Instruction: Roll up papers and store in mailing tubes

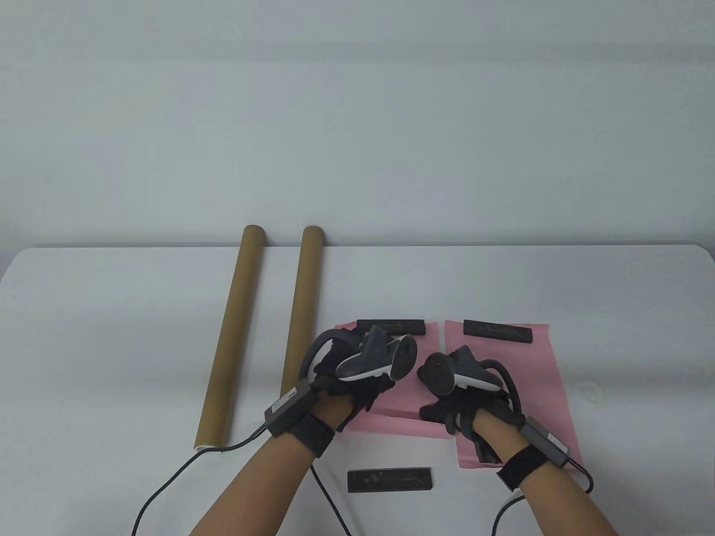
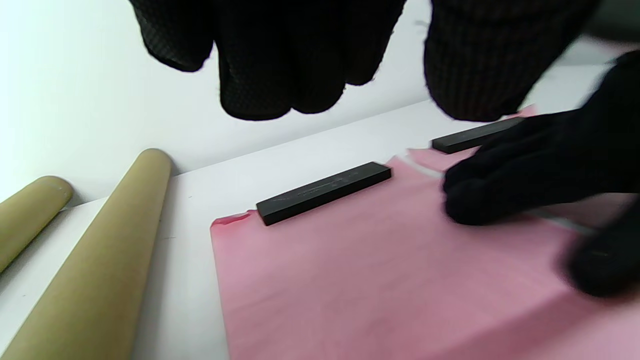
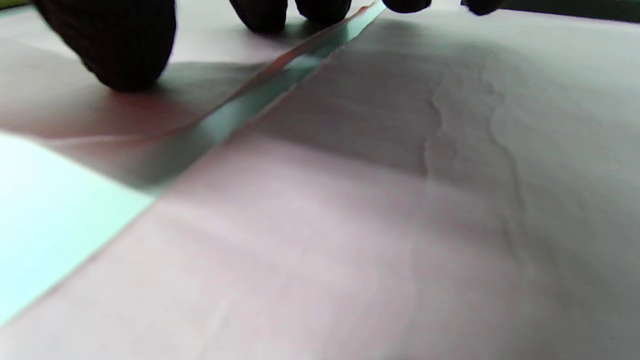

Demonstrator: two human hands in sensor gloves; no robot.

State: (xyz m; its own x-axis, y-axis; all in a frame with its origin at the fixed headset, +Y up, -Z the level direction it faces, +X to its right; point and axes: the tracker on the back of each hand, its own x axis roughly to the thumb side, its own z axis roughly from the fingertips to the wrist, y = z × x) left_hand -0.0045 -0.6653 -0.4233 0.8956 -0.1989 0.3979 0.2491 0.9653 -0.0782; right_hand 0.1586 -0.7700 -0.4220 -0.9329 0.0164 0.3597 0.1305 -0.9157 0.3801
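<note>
Two pink papers lie flat side by side: the left paper (image 1: 408, 419) and the right paper (image 1: 542, 379). A black weight bar (image 1: 391, 326) lies on the left paper's far edge and another bar (image 1: 497, 330) on the right paper's. Two brown mailing tubes (image 1: 230, 335) (image 1: 301, 310) lie to the left. My left hand (image 1: 363, 399) hovers over the left paper (image 2: 350, 280), fingers (image 2: 260, 75) hanging down and holding nothing. My right hand (image 1: 441, 413) rests its fingertips (image 3: 120, 45) on the paper by the gap between the sheets.
A third black bar (image 1: 390, 480) lies on the white table (image 1: 111, 346) near the front edge, between my forearms. Glove cables trail off the front edge. The tubes (image 2: 100, 260) reach the table's far edge by the wall.
</note>
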